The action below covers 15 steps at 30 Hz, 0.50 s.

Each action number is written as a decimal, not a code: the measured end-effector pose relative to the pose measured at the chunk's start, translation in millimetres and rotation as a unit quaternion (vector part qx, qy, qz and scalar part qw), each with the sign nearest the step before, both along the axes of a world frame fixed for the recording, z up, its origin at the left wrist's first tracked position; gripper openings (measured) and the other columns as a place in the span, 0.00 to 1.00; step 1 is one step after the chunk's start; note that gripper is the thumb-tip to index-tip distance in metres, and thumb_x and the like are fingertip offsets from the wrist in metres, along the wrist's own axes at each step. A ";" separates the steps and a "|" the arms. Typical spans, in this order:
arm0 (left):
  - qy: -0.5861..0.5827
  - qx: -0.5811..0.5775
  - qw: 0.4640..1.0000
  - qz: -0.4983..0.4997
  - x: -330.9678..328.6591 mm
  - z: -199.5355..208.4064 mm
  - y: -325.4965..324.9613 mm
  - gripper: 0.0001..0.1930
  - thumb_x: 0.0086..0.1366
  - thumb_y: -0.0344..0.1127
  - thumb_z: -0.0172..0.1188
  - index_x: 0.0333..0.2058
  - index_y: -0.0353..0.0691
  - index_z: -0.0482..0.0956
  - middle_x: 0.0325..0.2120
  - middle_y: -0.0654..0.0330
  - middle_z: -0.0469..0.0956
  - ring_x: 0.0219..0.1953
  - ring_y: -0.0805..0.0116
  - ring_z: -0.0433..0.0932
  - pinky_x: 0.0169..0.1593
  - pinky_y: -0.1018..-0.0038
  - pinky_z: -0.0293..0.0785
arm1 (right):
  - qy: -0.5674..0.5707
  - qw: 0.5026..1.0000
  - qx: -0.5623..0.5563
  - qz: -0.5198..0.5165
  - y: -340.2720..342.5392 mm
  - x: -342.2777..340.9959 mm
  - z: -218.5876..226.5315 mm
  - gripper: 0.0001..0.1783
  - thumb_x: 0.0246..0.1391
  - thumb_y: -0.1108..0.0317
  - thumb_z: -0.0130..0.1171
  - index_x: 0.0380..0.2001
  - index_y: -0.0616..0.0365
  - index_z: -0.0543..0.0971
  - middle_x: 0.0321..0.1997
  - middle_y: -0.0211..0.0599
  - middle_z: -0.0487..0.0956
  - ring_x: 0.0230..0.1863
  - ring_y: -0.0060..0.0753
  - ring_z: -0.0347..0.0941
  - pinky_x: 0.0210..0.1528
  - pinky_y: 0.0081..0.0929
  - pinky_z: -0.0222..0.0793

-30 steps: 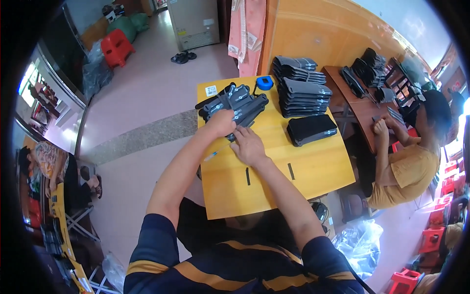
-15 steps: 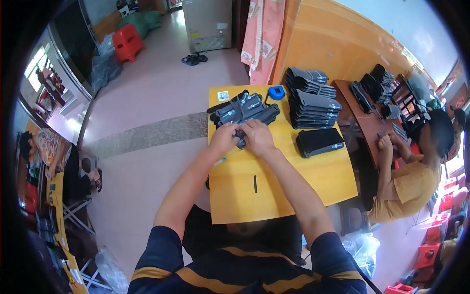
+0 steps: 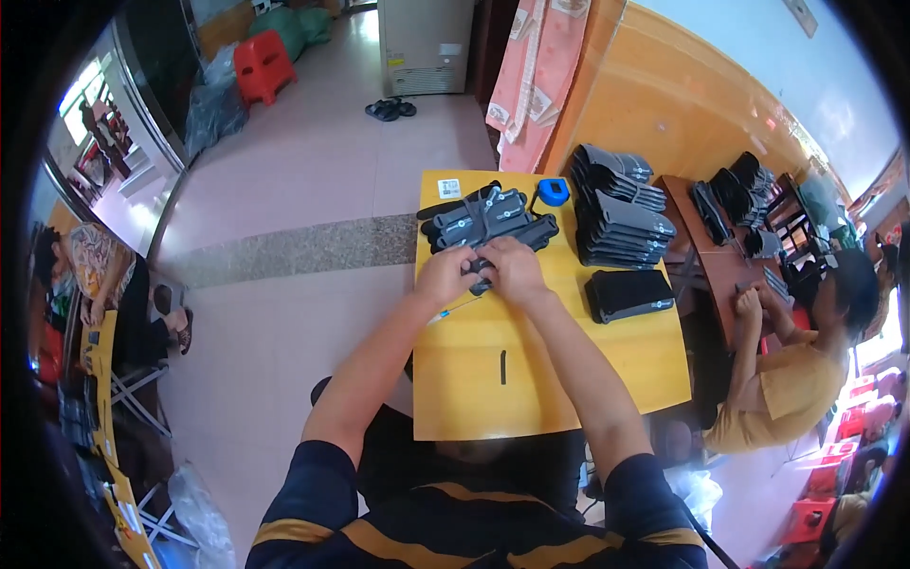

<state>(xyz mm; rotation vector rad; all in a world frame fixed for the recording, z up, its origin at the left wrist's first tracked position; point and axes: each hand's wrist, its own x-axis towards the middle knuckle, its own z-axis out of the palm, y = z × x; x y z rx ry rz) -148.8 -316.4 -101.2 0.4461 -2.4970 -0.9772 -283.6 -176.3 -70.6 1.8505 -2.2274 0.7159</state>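
Note:
Over the far left part of the yellow table [image 3: 455, 398], my left hand [image 3: 445, 275] and my right hand [image 3: 513, 269] are close together, fingers closed on a small dark grey piece [image 3: 481, 285]. My fingers cover most of it, so its kind is unclear. Just beyond them lies a heap of dark grey folded fabric pieces [image 3: 502, 211] with a dark band across it. A thin pen-like tool [image 3: 439, 317] with a blue part lies beside my left wrist. Nearer me on the table is a short black strip [image 3: 503, 367].
Right of the heap are a blue rounded device [image 3: 553, 192], a tall stack of grey fabric sleeves [image 3: 626, 228] and a black folded pouch [image 3: 630, 295]. A person in a yellow shirt [image 3: 787, 379] works at a brown table [image 3: 706, 256] on the right. Another person sits far left.
The whole view has shifted slightly, so the table appears a little farther right and lower. Both hands stay together on the small grey piece, with only slight finger movement.

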 end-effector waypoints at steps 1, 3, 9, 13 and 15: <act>0.010 0.007 1.000 0.001 0.5 -2.1 -0.6 0.15 0.54 0.35 0.76 0.39 0.39 0.82 0.33 0.53 0.83 0.37 0.52 0.84 0.40 0.60 0.80 | 0.001 1.000 -0.001 0.001 -0.5 -1.4 3.8 0.20 0.45 0.70 0.73 0.45 0.52 0.84 0.46 0.38 0.83 0.54 0.50 0.78 0.57 0.41 0.76; 0.023 0.014 1.000 0.011 -0.7 -6.3 -0.7 0.14 0.54 0.34 0.76 0.38 0.39 0.83 0.33 0.53 0.83 0.36 0.52 0.84 0.40 0.61 0.80 | -0.055 0.998 0.031 0.012 -1.7 -5.3 11.7 0.16 0.45 0.69 0.74 0.41 0.50 0.87 0.45 0.35 0.85 0.53 0.48 0.80 0.55 0.40 0.77; 0.047 0.117 0.991 0.054 -1.3 -20.6 -0.2 0.11 0.56 0.33 0.76 0.37 0.38 0.86 0.31 0.51 0.85 0.33 0.53 0.85 0.38 0.64 0.80 | -0.102 0.990 0.093 -0.026 -7.3 -4.1 23.9 0.16 0.45 0.63 0.76 0.40 0.46 0.89 0.43 0.33 0.86 0.50 0.46 0.82 0.51 0.41 0.78; 0.045 0.137 0.988 0.052 -1.4 -18.5 0.5 0.10 0.56 0.32 0.74 0.37 0.37 0.87 0.31 0.50 0.86 0.33 0.54 0.86 0.38 0.65 0.80 | -0.100 0.991 0.091 -0.021 -8.0 -9.0 23.0 0.15 0.45 0.61 0.76 0.40 0.44 0.89 0.43 0.33 0.86 0.49 0.46 0.82 0.50 0.41 0.78; 0.035 0.139 0.988 0.058 -1.3 -15.3 0.8 0.10 0.57 0.31 0.74 0.37 0.38 0.87 0.31 0.50 0.86 0.33 0.55 0.86 0.38 0.65 0.80 | -0.135 0.987 0.089 -0.028 -7.3 -9.8 23.0 0.15 0.46 0.61 0.76 0.40 0.44 0.89 0.43 0.33 0.86 0.48 0.45 0.82 0.50 0.41 0.78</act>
